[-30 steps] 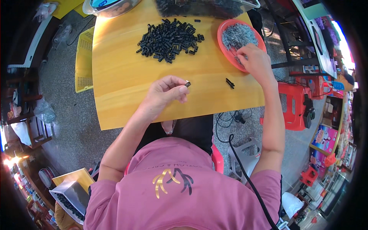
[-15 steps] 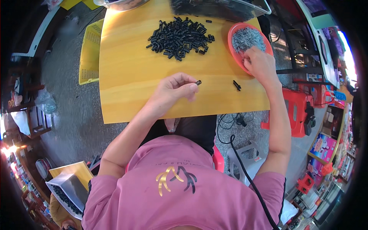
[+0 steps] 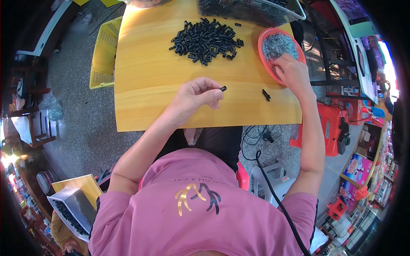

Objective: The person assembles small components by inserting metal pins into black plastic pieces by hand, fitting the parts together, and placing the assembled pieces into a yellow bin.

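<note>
Between the thumb and forefinger of my left hand [image 3: 200,94] is a small black plastic part [image 3: 223,88], held over the near half of the table. My right hand [image 3: 292,74] reaches into a red bowl [image 3: 261,50] of small silvery metal pieces [image 3: 278,45]. Its fingers are pinched together at the near side of these pieces, and whatever is between them is too small or hidden to make out. Between the two hands, nearer the right, a slim black piece [image 3: 266,94] lies on the table. A heap of small black plastic parts [image 3: 205,41] is spread farther back.
The wooden table [image 3: 158,102] ends just before my lap. At its far edge stands a clear bin [image 3: 252,13] with black parts. A yellow crate [image 3: 102,55] is beside the table on the left, a red stool [image 3: 329,128] on the right. A black cable [image 3: 273,192] crosses my right side.
The whole view has shifted slightly. My left hand has turned a little, showing more of the black part. My right hand stays in the bowl, fingers pinched.
</note>
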Demonstrator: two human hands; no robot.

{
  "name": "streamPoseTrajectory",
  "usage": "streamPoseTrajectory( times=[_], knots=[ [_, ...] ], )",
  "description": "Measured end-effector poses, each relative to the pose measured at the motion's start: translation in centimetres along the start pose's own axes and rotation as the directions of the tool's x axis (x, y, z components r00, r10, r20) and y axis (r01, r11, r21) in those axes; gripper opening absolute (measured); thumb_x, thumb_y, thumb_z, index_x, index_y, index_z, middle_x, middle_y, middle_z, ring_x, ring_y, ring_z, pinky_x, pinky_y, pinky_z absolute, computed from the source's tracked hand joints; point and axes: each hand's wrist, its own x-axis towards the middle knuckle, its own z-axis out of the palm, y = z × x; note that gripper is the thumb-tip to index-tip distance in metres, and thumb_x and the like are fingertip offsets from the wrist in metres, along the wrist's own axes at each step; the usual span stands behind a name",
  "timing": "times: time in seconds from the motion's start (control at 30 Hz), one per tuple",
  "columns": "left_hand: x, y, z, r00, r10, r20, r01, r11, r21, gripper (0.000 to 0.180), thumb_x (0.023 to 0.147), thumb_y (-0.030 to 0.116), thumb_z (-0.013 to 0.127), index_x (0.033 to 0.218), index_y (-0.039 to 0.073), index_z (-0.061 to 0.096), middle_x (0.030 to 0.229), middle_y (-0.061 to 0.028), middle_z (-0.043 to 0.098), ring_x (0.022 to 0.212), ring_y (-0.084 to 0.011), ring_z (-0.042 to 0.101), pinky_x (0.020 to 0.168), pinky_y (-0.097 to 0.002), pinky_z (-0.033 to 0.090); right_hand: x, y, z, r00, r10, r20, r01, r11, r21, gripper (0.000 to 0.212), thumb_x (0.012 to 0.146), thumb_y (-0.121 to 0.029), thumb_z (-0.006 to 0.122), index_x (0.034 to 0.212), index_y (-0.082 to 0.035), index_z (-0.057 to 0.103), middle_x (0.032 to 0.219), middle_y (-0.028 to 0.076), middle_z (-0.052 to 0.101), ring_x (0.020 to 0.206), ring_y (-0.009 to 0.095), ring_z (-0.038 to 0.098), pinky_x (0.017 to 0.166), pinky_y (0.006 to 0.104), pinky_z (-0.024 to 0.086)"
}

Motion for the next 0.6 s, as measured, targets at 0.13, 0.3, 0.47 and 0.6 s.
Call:
streamPoseTrajectory(
  times=[0.13, 0.3, 0.47, 0.6],
  knots=[
    [0.12, 0.02, -0.12, 1.0, -0.008, -0.011, 0.008, 1.0, 0.015, 0.023, 0.091, 0.014, 0.064, 0.106, -0.002, 0.058, 0.092, -0.0086, 0.065, 0.077, -0.0128, 0.062, 0.073, -0.0262, 0.05, 0.42, -0.07, -0.27, 0.999, -0.037, 0.031, 0.038, 0.998, -0.042, 0.011, 0.08, -0.017, 0.065, 0.088, -0.011, 0.069, 0.084, 0.007, 0.061, 0.077, 0.028, 0.064, 0.067, 0.0398, 0.05],
    [0.47, -0.03, -0.21, 1.0, -0.005, -0.019, 0.006, 1.0, 0.02, 0.023, 0.091, 0.014, 0.064, 0.106, -0.002, 0.058, 0.091, -0.0085, 0.065, 0.076, -0.0127, 0.062, 0.073, -0.0261, 0.051, 0.68, 0.0, -0.37, 0.995, -0.046, 0.093, 0.055, 0.994, -0.091, 0.011, 0.079, -0.016, 0.064, 0.087, -0.01, 0.069, 0.083, 0.007, 0.061, 0.077, 0.028, 0.065, 0.067, 0.0406, 0.05],
    [0.8, -0.29, -0.39, 1.0, 0.006, -0.015, -0.006, 1.0, 0.0, 0.023, 0.09, 0.014, 0.064, 0.106, -0.002, 0.059, 0.091, -0.0084, 0.065, 0.076, -0.0127, 0.063, 0.072, -0.0262, 0.051, 0.21, 0.79, 0.31, 1.0, 0.003, -0.013, -0.001, 0.991, 0.137, 0.011, 0.08, -0.016, 0.063, 0.086, -0.008, 0.067, 0.088, 0.009, 0.065, 0.079, 0.029, 0.065, 0.069, 0.0393, 0.05],
    [0.89, -0.48, -0.58, 1.0, -0.001, -0.02, 0.001, 1.0, -0.006, 0.023, 0.09, 0.014, 0.064, 0.106, -0.002, 0.059, 0.09, -0.0082, 0.065, 0.076, -0.0128, 0.063, 0.072, -0.0263, 0.051, -0.07, 0.6, 0.44, 0.996, 0.079, -0.031, -0.072, 0.979, 0.191, 0.012, 0.08, -0.016, 0.064, 0.088, -0.007, 0.067, 0.088, 0.009, 0.066, 0.08, 0.029, 0.065, 0.07, 0.0376, 0.051]
  ],
)
